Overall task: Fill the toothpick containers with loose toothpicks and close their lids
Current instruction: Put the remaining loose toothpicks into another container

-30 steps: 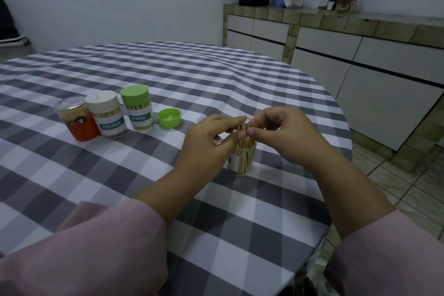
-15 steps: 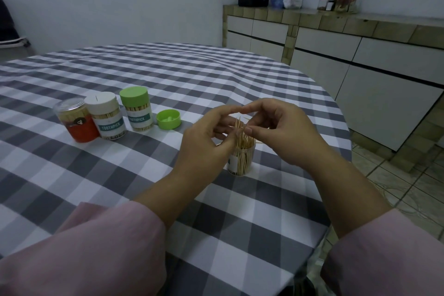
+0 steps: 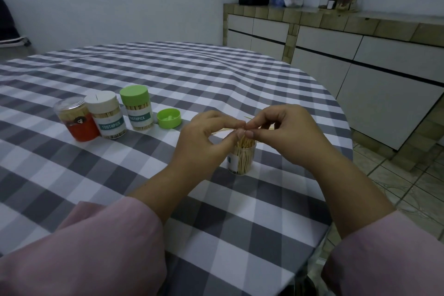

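Green lid (image 3: 169,118) beside three closed containers (image 3: 103,115).

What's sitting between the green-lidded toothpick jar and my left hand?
The loose green lid, lying open side up on the checked tablecloth, as the head view shows.

Open clear container (image 3: 241,160), upright, lidless, packed with toothpicks poking above rim, directly below the fingertips of both hands. Few loose toothpicks (image 3: 222,130) lying flat between the hands. Loose green lid (image 3: 169,118) upside down, left of left hand. Further left, three closed containers in a row: green-lidded (image 3: 137,108), white-lidded (image 3: 105,118), red clear-topped (image 3: 77,119).
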